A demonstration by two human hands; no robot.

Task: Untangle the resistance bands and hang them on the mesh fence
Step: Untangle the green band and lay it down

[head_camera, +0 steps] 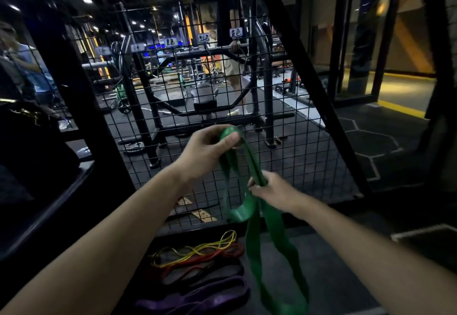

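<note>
A wide green resistance band (pixel 254 245) hangs in loops in front of the black mesh fence (pixel 291 166). My left hand (pixel 210 149) grips its upper fold at about waist height of the fence. Lower and to the right, my right hand (pixel 272 188) pinches two strands of the same band together. The band's long loops dangle down toward the floor. On the floor below lies a tangled pile: thin yellow bands (pixel 197 250), red bands (pixel 210 259), a dark band (pixel 210 275) and a purple band (pixel 197 300).
Small white labels (pixel 236 33) hang in a row high on the fence. A thick black slanted post (pixel 314 87) borders the mesh on the right, another (pixel 69 87) on the left. Behind the mesh stand gym machines and people.
</note>
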